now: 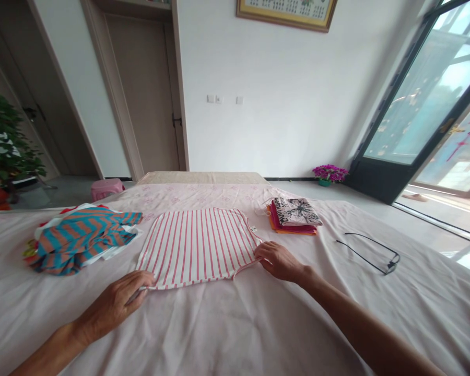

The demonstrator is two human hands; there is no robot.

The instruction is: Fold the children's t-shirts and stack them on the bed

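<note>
A white garment with red stripes [198,245] lies spread flat on the pale pink sheet [235,324] in front of me. My left hand [115,303] is closed in a pinch on the garment's near left corner. My right hand [278,260] is closed on its near right corner. Both forearms reach in from the bottom edge.
A loose heap of clothes topped by a teal and orange striped piece [80,237] lies at the left. A folded stack of clothes [293,215] sits at the back right. A thin black wire loop [370,253] lies to the right. Behind are a pink stool [106,187], a door and glass doors.
</note>
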